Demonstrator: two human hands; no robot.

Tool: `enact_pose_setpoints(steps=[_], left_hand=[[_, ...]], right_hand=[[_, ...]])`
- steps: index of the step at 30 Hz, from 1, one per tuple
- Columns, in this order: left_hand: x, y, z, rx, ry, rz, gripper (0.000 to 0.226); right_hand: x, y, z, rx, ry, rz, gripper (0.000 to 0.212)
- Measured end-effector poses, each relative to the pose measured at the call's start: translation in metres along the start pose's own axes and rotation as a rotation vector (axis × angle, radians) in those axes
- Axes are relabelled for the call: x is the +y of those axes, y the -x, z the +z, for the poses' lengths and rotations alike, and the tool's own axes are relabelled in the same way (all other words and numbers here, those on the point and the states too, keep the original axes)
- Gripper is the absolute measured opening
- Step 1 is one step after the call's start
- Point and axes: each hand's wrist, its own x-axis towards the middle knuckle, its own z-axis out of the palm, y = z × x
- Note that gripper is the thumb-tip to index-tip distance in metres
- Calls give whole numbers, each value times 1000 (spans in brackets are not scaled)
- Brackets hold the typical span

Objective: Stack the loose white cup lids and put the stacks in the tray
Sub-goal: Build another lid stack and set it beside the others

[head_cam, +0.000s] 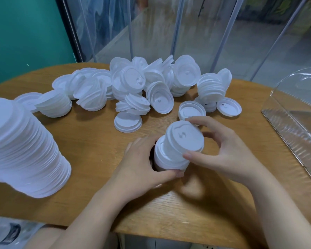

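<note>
Left hand curls round the base of a short stack of lids held just above the wooden table; right hand pinches its top lid. Tall stack near left. Loose lids piled farther back. Clear tray at right edge. Behind: teal wall, glass panels.
</note>
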Motion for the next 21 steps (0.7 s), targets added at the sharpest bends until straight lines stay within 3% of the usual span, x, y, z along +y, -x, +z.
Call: enact_pose_setpoints(steps=[9,18,21], left_hand=[[-2,-2,0,-18,-18,7,75],[-1,-2,-2,-25,-20,19,72],[-1,-1,-2,-22,-25,25,72]], right_hand=[[-6,-1,11,-152,149,50,74],[-5,-2,13,-162,178,16,72],[-3,-2,15,-180,162,22,81]])
